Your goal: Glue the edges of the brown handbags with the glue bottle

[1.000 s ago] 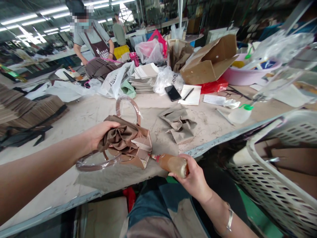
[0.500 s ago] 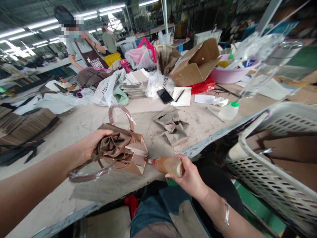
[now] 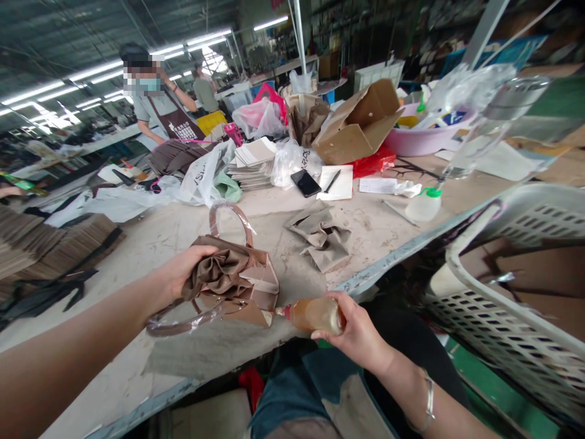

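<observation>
Brown bag (image 3: 256,311) rests on the worktop (image 3: 150,238), its bunched lining (image 3: 219,268), likely soft and light, gripped by fingers of the left hand (image 3: 187,265), stiffer panels (image 3: 266,283) probably steadier to hold; right hand's (image 3: 354,329) fingers clasp the seemingly squeezable bottle (image 3: 311,314) rearward.

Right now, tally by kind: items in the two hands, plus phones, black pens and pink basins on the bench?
Bag, in the left hand: 1
Bottle, in the right hand: 1
Phone: 1
Black pen: 1
Pink basin: 1
Total: 5
</observation>
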Motion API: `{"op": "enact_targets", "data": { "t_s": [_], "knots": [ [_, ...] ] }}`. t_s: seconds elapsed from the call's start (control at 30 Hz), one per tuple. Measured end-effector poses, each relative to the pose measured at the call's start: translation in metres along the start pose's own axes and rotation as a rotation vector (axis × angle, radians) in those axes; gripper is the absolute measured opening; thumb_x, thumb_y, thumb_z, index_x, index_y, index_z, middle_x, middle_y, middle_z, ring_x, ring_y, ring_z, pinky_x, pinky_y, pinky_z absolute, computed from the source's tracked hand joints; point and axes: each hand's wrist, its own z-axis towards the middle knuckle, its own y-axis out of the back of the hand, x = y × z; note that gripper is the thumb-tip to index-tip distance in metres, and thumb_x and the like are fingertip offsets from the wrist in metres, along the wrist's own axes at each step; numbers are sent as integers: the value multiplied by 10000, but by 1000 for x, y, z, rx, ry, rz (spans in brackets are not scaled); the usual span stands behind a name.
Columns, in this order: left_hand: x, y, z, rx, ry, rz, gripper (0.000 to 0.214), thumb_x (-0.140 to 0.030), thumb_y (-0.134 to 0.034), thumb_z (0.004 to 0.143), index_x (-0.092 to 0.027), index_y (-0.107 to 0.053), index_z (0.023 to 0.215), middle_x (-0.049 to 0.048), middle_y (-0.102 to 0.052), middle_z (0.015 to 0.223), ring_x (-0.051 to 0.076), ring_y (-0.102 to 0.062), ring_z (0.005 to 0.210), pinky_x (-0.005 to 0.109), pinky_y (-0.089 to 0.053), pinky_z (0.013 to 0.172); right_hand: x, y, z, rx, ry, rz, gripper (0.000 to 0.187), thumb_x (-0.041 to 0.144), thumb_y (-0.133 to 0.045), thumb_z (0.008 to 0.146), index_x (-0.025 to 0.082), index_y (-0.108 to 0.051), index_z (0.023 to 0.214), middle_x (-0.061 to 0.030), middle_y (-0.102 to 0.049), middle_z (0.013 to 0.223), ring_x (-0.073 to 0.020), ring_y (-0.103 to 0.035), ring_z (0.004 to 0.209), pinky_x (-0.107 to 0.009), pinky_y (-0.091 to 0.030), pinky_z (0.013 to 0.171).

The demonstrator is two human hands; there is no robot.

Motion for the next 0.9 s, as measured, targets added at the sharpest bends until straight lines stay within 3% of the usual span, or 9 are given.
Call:
{"op": "enact_targets", "data": {
  "t_s": [0.23,0.4,0.53,0.9],
  "knots": [
    [-2,8,12,37,7,85,267,-165,-448,793,-35,-656,898,171,-718,684,275,-677,524,385,-571,453,-1,8,9,-181,145,-20,556,423,-755,689,225,-458,1116,-87,-589,1067,-235,-603,986,-337,-512,854],
    [-3,3,9,-8,0,106,271,-173,-450,789,-21,-656,876,176,-717,682,274,-680,535,380,-576,463,-1,9,16,-190,218,-59,540,400,-752,700,216,-462,1116,-101,-580,1078,-244,-591,1014,-355,-504,885],
    [-4,-2,5,-18,-17,113,237,-158,-462,782,-36,-658,837,156,-706,623,256,-658,470,337,-546,386,-3,8,16,-127,195,-72,550,405,-748,703,220,-460,1133,-104,-581,1096,-251,-586,1039,-367,-498,903],
    [-3,3,10,5,4,95,242,-164,-459,777,-50,-663,840,163,-709,635,271,-670,505,378,-572,452,-6,2,11,-63,30,-45,559,445,-762,672,216,-473,1092,-60,-614,976,-211,-624,857,-302,-522,740]
  ]
}}
